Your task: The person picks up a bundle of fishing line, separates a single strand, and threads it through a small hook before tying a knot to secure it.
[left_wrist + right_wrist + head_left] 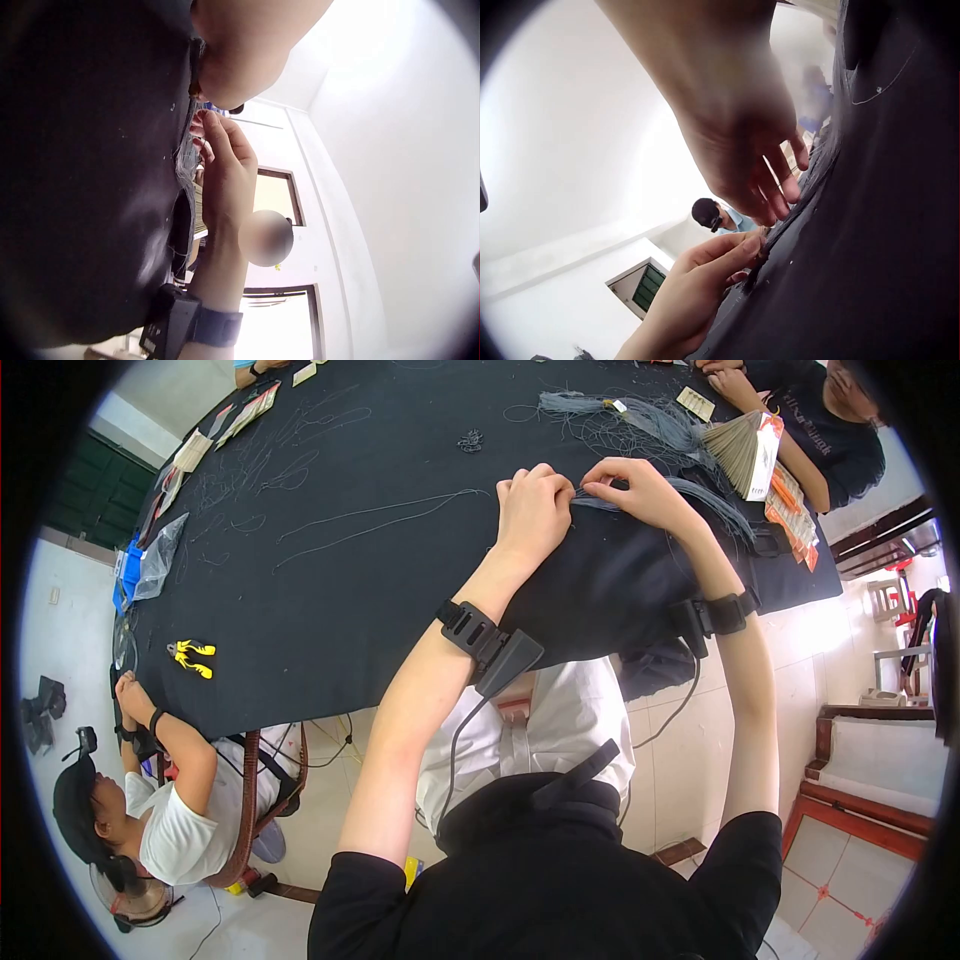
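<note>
My left hand (535,505) is at the near part of the black-covered table, its fingers curled and its thumb tip pinching thin grey cord. In the right wrist view the left hand (694,289) shows thumb and forefinger pressed together at the cord. Just right of it, my right hand (640,495) brings thumb and fingertips together on the cord, over a bundle of grey cords (715,505). The left wrist view shows the right hand (232,161) with its fingertips close to the left. A long doubled cord (380,520) trails leftward across the cloth.
A larger tangled cord bundle (640,420) lies behind, beside a thick stack of cards (748,450). Yellow-handled pliers (190,657) and a clear plastic bag (158,560) are at left. Other people sit around the table, one at the near left (180,810).
</note>
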`<state>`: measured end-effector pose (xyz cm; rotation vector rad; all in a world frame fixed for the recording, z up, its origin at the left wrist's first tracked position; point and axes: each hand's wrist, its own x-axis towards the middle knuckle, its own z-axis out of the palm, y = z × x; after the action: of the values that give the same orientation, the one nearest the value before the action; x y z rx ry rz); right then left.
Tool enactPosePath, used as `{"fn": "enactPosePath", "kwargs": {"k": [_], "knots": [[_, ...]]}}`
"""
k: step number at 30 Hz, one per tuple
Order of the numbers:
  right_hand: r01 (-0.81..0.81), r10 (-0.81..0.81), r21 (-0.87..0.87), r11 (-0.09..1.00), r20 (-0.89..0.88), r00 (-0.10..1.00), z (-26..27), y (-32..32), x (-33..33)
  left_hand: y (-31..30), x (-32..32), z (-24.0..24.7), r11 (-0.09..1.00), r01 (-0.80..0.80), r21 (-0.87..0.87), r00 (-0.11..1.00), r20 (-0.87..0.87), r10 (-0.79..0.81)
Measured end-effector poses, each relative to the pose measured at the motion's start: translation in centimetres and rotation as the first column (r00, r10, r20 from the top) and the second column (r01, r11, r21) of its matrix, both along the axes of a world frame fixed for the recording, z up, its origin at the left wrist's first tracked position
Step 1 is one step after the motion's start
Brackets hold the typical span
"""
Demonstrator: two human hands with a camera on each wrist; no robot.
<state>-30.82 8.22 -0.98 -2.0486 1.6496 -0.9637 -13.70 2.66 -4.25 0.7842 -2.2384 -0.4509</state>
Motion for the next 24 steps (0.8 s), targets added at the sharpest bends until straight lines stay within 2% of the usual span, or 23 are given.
{"fn": "enactPosePath", "kwargs": {"k": [17,20,23,24], "knots": [[0.056,-0.056,-0.030,0.998,-0.007,0.998,-0.39,-0.04,0.20,0.06,-0.38,-0.32,0.998,0.046,-0.031,0.999,0.003,-0.046],[0.117,-0.117,-0.023,0.993,-0.004,0.993,-0.21,0.07,0.30,0.01,-0.47,-0.42,0.998,0.041,-0.046,0.999,0.000,-0.041],[0.126,-0.125,0.004,0.992,-0.086,0.988,0.46,0.11,0.31,-0.19,-0.45,-0.52,0.999,0.030,-0.033,0.998,0.049,-0.028],[0.102,-0.105,-0.035,0.994,-0.100,0.989,0.40,0.01,0.33,-0.25,-0.42,-0.57,0.999,0.038,-0.037,0.999,0.035,-0.037]]}}
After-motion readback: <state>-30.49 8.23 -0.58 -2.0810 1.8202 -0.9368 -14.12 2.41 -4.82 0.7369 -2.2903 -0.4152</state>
